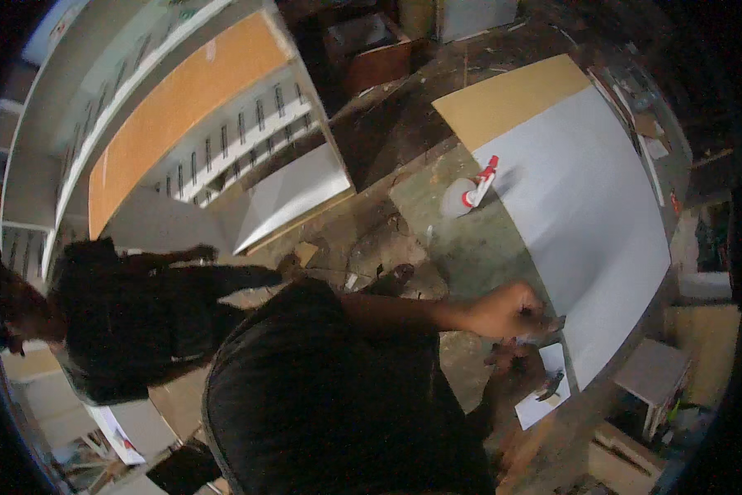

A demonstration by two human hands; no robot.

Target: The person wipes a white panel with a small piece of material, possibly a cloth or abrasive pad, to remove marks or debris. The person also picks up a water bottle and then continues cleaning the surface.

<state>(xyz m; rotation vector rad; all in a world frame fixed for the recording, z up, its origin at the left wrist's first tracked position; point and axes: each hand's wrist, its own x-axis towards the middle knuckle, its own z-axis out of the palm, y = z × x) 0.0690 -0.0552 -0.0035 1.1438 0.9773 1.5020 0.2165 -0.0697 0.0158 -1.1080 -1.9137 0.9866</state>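
Note:
My left hand (507, 312) is closed in a pinch beside the near edge of a large white panel (589, 214). A small dark tip shows past its fingers; what it grips is blurred. Close below it is my right hand (509, 360), dark and smeared, so its grip is unclear. Beside the right hand is a narrow white strip (536, 412). A dark curved shape (550, 385) lies across the strip; I cannot tell whether it is a finger or a tool. A translucent spray bottle (460, 198) with a red-and-white head stands left of the panel.
A tan board (515, 103) borders the white panel's far end. To the left stands a large white cabinet frame (296, 206) with slotted rails and an orange-brown board (181, 107). A person in dark clothes (131, 313) is at the left. A small stool (655, 371) stands at the right.

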